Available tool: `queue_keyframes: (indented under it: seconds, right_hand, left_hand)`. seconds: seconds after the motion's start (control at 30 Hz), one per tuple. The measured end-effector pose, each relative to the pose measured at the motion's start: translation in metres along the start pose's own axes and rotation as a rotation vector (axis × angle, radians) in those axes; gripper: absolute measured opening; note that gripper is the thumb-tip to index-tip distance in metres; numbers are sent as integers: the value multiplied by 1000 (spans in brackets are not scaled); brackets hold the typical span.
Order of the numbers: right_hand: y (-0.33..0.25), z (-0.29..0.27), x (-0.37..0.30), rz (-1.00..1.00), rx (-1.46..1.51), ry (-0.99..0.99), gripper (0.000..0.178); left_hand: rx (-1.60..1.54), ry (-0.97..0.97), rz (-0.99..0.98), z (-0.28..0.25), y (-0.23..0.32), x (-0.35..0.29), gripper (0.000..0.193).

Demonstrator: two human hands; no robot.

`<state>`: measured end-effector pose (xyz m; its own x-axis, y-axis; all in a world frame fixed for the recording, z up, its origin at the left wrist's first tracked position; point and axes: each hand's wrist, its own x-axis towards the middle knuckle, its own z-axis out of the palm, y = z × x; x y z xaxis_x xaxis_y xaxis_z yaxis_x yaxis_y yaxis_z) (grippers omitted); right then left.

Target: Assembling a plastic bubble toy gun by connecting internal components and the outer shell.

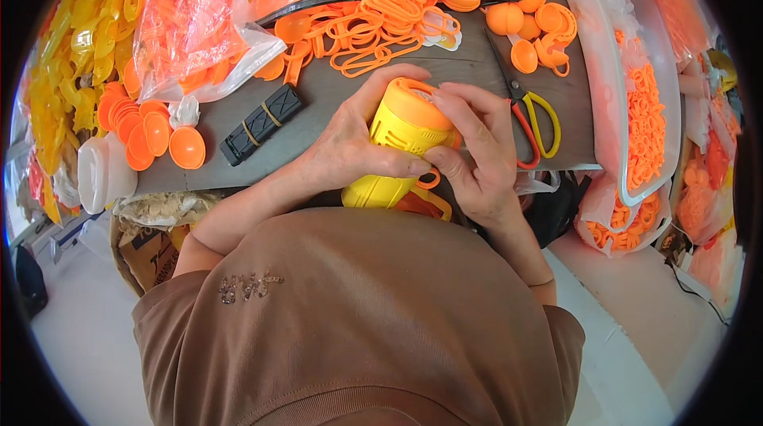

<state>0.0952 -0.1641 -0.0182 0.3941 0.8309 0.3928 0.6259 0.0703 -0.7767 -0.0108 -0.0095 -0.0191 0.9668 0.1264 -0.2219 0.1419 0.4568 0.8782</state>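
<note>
A yellow plastic cylinder [381,190] with a slotted upper part and an orange top [419,110] is tilted in front of my chest, at the table's near edge. My left hand [367,130] is closed around it from the left, thumb across its near side. From the right, my right hand [479,140] grips the orange top, fingertips on its upper rim and thumb against its side. What lies inside the top is mostly hidden by my fingers. Below my right hand an orange loop [429,180] shows, partly covered.
Scissors [524,100] with red and yellow handles lie right of my hands. To the left are a black banded bundle [261,124] and orange cups [187,148]. Orange clips [389,21] heap at the back. A white bin [600,68] with orange parts stands right.
</note>
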Motion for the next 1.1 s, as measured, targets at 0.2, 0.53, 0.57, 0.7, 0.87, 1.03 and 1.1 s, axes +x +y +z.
queue_keyframes:
  seconds: [0.2, 0.53, 0.57, 0.7, 0.87, 1.03, 1.1]
  right_hand:
    - [3, 7, -10, -3, 32, 182, 40]
    - [23, -16, -2, -11, 134, 173, 50]
    - [24, -24, 7, -2, 217, 176, 55]
    - [2, -47, 45, 121, 114, -265, 60]
    - [12, -47, 34, -283, 20, 86, 67]
    - [12, -16, 17, -379, -2, 306, 74]
    - [12, -6, 20, -438, -48, 288, 79]
  left_hand:
    - [17, 27, -125, 5, 0, -2, 82]
    - [125, -21, -41, 13, 16, 12, 88]
    - [235, -35, 15, 17, 20, 15, 92]
    - [391, -89, 137, 19, 20, 24, 104]
    - [623, -109, 223, -7, 46, -3, 77]
    - [652, 56, 571, -25, 38, -19, 69]
    - [495, 138, 743, -29, 28, -19, 66]
